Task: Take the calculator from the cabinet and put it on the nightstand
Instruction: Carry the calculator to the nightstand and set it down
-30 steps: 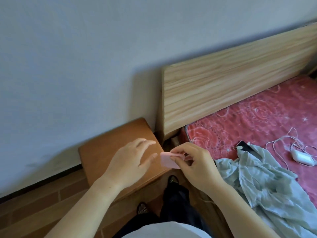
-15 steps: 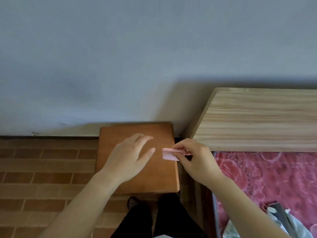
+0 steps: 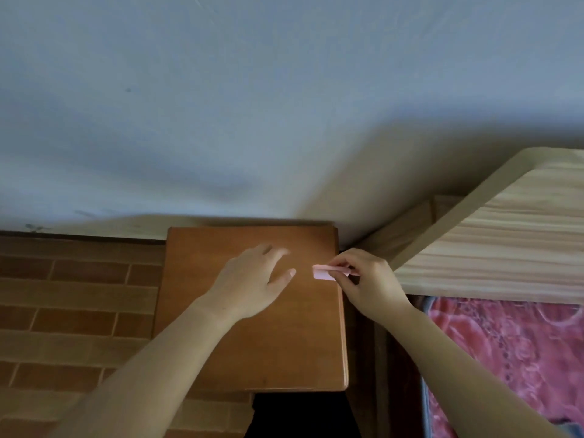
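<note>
Right hand (image 3: 368, 281) pinches the pink calculator (image 3: 325, 272) by its near end, long axis running leftward over the nightstand (image 3: 252, 343) top's right edge; left hand (image 3: 252, 279), fingers spread and empty, hovers just left of it.

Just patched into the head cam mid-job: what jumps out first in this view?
The two bare hands over the brown nightstand at centre: the right hand pinches a small pink calculator above the top's right edge, while the left hand hovers open beside it. To the right, a pale wooden headboard angles in above a red patterned bed cover, and a brick-pattern floor fills the left.
</note>
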The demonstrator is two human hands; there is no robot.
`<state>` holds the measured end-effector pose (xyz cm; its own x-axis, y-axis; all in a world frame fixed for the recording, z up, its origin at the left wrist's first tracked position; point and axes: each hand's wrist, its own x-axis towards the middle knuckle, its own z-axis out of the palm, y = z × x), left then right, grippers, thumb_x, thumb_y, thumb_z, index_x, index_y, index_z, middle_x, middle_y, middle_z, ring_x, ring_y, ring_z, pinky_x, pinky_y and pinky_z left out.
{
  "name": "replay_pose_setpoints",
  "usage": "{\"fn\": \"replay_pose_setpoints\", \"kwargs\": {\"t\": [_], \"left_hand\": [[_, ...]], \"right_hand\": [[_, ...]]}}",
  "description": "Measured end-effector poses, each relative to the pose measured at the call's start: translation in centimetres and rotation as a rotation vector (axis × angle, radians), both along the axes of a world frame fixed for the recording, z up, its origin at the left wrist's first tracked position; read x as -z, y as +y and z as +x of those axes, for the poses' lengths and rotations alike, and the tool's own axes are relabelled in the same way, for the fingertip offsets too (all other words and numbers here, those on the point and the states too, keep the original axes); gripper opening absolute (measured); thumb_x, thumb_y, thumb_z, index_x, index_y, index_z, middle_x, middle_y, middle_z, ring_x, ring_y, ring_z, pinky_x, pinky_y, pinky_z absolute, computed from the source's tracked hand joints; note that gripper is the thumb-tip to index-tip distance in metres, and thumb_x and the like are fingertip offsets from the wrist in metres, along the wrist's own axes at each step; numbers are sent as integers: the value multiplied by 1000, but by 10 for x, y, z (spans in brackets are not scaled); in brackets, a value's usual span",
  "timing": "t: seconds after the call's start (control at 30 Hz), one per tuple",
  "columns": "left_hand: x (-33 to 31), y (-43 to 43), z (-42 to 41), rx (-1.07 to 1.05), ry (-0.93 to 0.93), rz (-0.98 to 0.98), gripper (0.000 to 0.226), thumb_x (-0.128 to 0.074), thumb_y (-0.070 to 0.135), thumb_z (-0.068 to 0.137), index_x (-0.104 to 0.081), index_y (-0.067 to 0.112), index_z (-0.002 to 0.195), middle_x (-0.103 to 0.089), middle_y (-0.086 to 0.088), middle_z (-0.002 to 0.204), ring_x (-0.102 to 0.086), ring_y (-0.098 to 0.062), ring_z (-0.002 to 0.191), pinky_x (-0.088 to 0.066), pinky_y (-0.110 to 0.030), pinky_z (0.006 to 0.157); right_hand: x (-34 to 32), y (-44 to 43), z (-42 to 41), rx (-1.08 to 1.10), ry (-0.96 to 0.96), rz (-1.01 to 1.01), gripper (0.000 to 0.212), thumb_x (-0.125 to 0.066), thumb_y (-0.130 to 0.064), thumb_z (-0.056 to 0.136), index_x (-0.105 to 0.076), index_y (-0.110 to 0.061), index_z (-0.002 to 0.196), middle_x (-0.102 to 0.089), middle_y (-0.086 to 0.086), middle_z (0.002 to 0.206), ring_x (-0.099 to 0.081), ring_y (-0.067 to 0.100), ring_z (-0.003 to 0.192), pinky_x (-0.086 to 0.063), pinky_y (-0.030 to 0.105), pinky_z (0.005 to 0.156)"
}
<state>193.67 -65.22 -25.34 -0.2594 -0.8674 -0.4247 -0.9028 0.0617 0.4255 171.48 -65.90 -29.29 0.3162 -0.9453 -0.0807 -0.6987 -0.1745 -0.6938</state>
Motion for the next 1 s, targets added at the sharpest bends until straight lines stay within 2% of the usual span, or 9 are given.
{"fn": "replay_pose_setpoints", "kwargs": {"t": [0.17,0.23,0.37,0.47,0.53,0.63,0.87,1.0], "left_hand": [[66,-30,-8,-3,33,-41,47,-34,51,91,-38,29,132,-45,6,136,-44,-13,121,-44,-35,93],[86,-38,-13,-25,67,-31,46,-34,51,91,-37,31,133,-43,8,136,-42,-12,121,-43,-34,94],[114,-43,-16,-79,126,-40,43,-36,49,91,-37,34,131,-42,10,135,-42,-10,120,-41,-30,92],[130,-39,-14,-96,122,-30,42,-35,50,91,-37,35,130,-43,10,134,-42,-10,120,-41,-30,92],[135,-34,-13,-105,116,-7,43,-35,49,91,-38,34,131,-44,10,133,-43,-10,120,-41,-29,92],[137,-26,-14,-106,124,-3,43,-35,49,91,-37,34,131,-45,10,132,-42,-9,120,-41,-30,94],[142,-22,-21,-106,128,-17,44,-34,49,91,-36,35,133,-45,11,131,-43,-7,118,-41,-28,92],[153,-21,-22,-108,129,-18,44,-35,49,91,-36,34,133,-46,10,130,-44,-7,117,-42,-30,94]], "right_hand": [[63,-30,5,-2,-1,-82,6,-65,-11,82,-66,-15,86,-64,-4,84,-55,4,76,-38,5,65],[83,-42,6,-12,-7,-132,8,-66,-12,82,-66,-15,89,-65,-2,85,-55,4,77,-40,5,67],[113,-52,5,-9,-20,-268,15,-66,-9,82,-67,-16,95,-66,1,89,-58,9,83,-44,15,72],[133,-46,2,-21,-21,-312,26,-66,-3,81,-67,-19,101,-67,1,94,-56,9,88,-43,15,78],[145,-39,-1,-22,-16,-273,25,-67,-3,80,-66,-15,102,-67,4,97,-58,10,90,-48,18,78],[158,-30,-4,-12,41,-216,22,-70,-7,77,-67,-7,99,-68,9,101,-64,22,95,-54,30,80],[186,-28,-6,3,109,-111,45,-77,-4,69,-64,-6,112,-61,14,123,-56,29,114,-40,38,95],[203,-26,-8,-38,149,-70,50,-78,-5,68,-62,-7,115,-58,14,127,-54,29,117,-46,44,91]]}}
